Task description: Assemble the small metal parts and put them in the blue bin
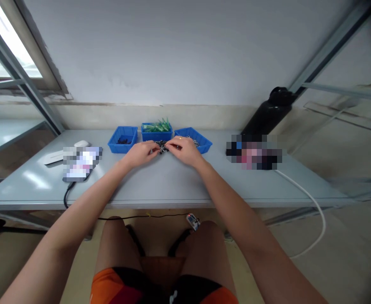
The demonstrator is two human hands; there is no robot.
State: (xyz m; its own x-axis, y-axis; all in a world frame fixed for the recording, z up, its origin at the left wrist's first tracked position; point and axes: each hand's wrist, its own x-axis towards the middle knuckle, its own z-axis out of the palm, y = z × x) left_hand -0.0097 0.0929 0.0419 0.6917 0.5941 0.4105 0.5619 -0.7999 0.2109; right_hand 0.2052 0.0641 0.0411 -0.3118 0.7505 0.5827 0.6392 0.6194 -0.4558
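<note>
My left hand [142, 153] and my right hand [186, 151] meet over a small heap of black and silver parts [162, 146] on the grey table. Both hands have their fingertips pinched together at the heap's edges; what they grip is too small to make out. Just behind stand three blue bins. Dark small pieces lie in the left bin [123, 148]. Green and whitish strips [160, 126] stick up from the middle bin [156, 136]. Behind my right hand, the right bin [205, 146] holds small silvery pieces, partly hidden by that hand.
On the left of the table [169, 181] lie a phone [82, 164] with a black cable, a white case [82, 144] and a flat white box [55, 157]. At right, a black bottle [268, 114] stands behind a blurred-out object [253, 153] with a white cable [312, 198].
</note>
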